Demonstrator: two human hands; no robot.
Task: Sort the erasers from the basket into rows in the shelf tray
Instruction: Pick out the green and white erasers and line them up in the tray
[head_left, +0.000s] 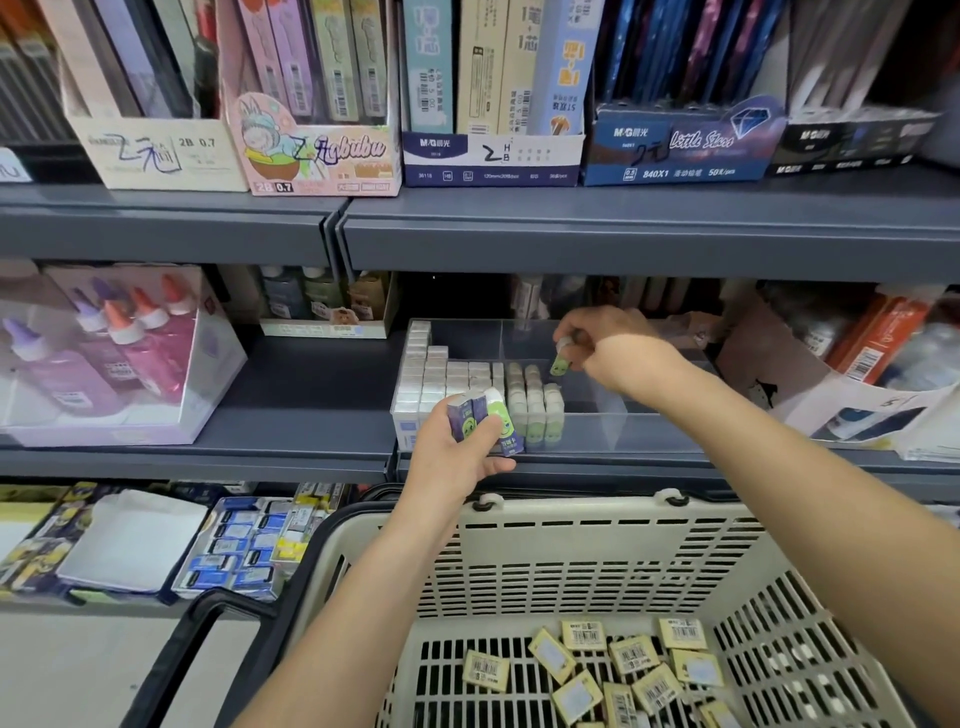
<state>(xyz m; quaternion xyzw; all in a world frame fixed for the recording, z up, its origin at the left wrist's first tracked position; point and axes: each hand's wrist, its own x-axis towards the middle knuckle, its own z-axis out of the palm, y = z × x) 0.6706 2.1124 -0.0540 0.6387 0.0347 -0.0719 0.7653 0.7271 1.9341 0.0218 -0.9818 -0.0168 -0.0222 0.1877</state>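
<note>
Green eraser (560, 365) pinched by right hand (605, 340); eraser stack (480, 410) gripped by left hand (454, 454)

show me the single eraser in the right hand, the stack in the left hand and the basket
single eraser (560, 365), head view, green lower end
held stack (470, 415), head view, purple front wrapper
basket (571, 512), head view, far rim

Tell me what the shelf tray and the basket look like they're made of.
Shelf tray: likely clear acrylic, glossy, with see-through walls and dividers that catch faint reflections. Basket: apparently moulded beige plastic, matte, with slotted walls and a black rim.
</note>
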